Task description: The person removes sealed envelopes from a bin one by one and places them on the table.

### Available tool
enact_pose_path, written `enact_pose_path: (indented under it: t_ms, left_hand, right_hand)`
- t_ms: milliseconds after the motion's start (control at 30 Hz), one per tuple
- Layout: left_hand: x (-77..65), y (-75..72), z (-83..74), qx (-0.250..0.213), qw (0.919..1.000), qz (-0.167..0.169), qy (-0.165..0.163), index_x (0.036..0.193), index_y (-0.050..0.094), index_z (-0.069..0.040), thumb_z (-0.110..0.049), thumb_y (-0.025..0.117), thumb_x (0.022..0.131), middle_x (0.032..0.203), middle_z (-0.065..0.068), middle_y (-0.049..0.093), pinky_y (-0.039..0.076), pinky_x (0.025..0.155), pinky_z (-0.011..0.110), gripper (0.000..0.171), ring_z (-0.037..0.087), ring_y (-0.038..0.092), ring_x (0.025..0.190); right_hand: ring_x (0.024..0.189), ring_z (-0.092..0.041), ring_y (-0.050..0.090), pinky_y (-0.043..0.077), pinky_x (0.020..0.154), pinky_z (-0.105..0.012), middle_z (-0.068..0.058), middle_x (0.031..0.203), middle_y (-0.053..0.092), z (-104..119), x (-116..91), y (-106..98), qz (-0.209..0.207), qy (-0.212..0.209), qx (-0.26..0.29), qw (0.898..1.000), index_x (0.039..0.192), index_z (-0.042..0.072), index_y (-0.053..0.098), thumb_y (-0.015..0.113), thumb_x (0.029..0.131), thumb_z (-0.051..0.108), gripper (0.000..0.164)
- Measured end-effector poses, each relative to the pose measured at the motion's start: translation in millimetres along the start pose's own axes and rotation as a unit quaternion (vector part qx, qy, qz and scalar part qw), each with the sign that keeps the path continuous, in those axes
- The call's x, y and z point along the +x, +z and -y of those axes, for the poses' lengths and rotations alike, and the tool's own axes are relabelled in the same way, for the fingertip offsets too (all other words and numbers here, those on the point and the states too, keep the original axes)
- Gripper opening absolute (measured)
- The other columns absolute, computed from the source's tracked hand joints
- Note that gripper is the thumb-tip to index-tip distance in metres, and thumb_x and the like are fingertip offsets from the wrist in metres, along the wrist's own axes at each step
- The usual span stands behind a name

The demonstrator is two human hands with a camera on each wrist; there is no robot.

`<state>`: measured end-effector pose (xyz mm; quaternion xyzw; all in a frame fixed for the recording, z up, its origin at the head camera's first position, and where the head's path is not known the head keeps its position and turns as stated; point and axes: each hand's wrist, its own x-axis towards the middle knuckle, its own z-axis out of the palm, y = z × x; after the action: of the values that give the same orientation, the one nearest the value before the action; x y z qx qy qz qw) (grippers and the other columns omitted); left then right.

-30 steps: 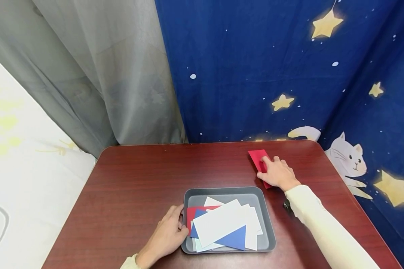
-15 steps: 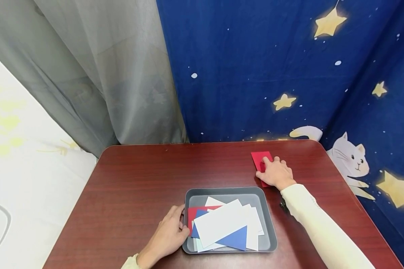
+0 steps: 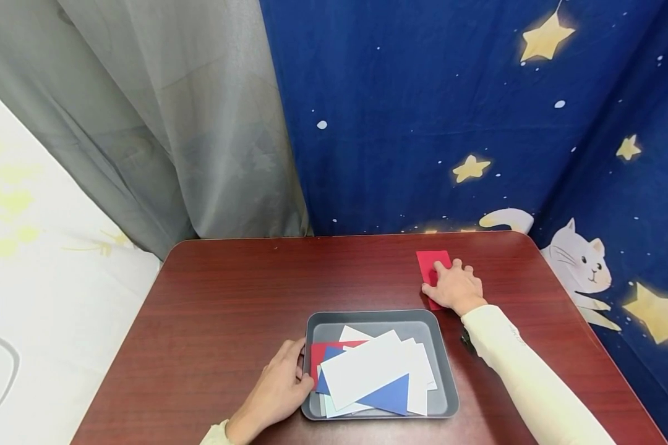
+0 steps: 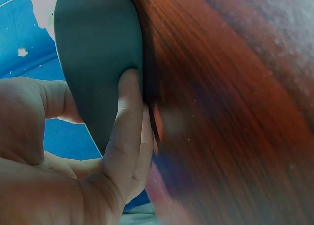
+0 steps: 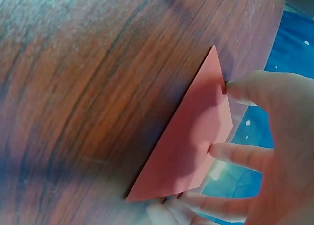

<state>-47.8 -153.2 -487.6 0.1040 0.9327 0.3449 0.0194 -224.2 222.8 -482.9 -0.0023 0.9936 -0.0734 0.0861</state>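
My left hand (image 3: pixel 278 383) grips the left side of a grey tray (image 3: pixel 447 371), thumb over the rim and fingers along the outside wall. The left wrist view shows this dark wall (image 4: pixel 98 43) close up between thumb and fingers. In the tray lie overlapping white (image 3: pixel 362 364), blue (image 3: pixel 386 395) and red (image 3: pixel 318 358) cards. Farther back and to the right, a single red card (image 3: pixel 433 259) lies on the table. My right hand (image 3: pixel 458 287) touches it with spread fingers. In the right wrist view, the thumb is at the red card's (image 5: pixel 181 136) edge and a fingertip presses its face.
The brown wooden table (image 3: pixel 228 296) extends left of the tray and behind it to a rounded back edge. A grey curtain (image 3: pixel 222 154) and a blue star-patterned curtain (image 3: pixel 389 154) hang beyond that edge. White fabric (image 3: pixel 44 278) is at the left.
The red card under my right hand has turned slightly, its far end shifting right and its near end left. That hand moved a little left; my left hand and the tray stayed put.
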Motion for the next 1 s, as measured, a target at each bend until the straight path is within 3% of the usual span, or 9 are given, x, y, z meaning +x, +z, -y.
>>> enact_pose_path:
  t_ms: [433, 767, 1000]
  left_hand:
    - [-0.5, 0.6, 0.0, -0.001, 1.0, 0.002, -0.003, 0.139, 0.05, 0.001, -0.01, 0.066, 0.079, 0.106, -0.004, 0.052, 0.044, 0.065, 0.023, 0.063, -0.002, 0.053, 0.073]
    - [-0.9, 1.4, 1.5, 0.002, 0.9999, 0.006, -0.008, 0.138, 0.05, 0.001, -0.012, 0.065, 0.079, 0.108, -0.003, 0.052, 0.045, 0.065, 0.023, 0.062, -0.004, 0.052, 0.07]
    - [0.0, 1.8, 1.7, 0.004, 0.9997, 0.014, -0.017, 0.14, 0.048, 0.002, -0.012, 0.064, 0.08, 0.108, -0.003, 0.051, 0.044, 0.064, 0.023, 0.063, -0.003, 0.052, 0.07]
  right_hand:
    - [0.102, -0.046, 0.044, 0.048, 0.071, -0.059, -0.03, 0.12, 0.042, -3.0, -3.3, 2.1, -0.021, -0.01, 0.003, 1.0, 0.139, 0.011, 0.046, 0.067, 0.082, 0.048, 0.071]
    - [0.106, -0.045, 0.046, 0.051, 0.067, -0.06, -0.027, 0.129, 0.045, 0.8, -23.9, -6.2, -0.085, -0.068, -0.015, 0.994, 0.142, 0.012, 0.047, 0.063, 0.085, 0.049, 0.07]
    - [0.093, -0.037, 0.051, 0.051, 0.049, -0.053, -0.017, 0.109, 0.054, 14.8, -45.8, -13.1, -0.16, -0.131, -0.025, 0.978, 0.127, 0.014, 0.059, 0.063, 0.085, 0.049, 0.055]
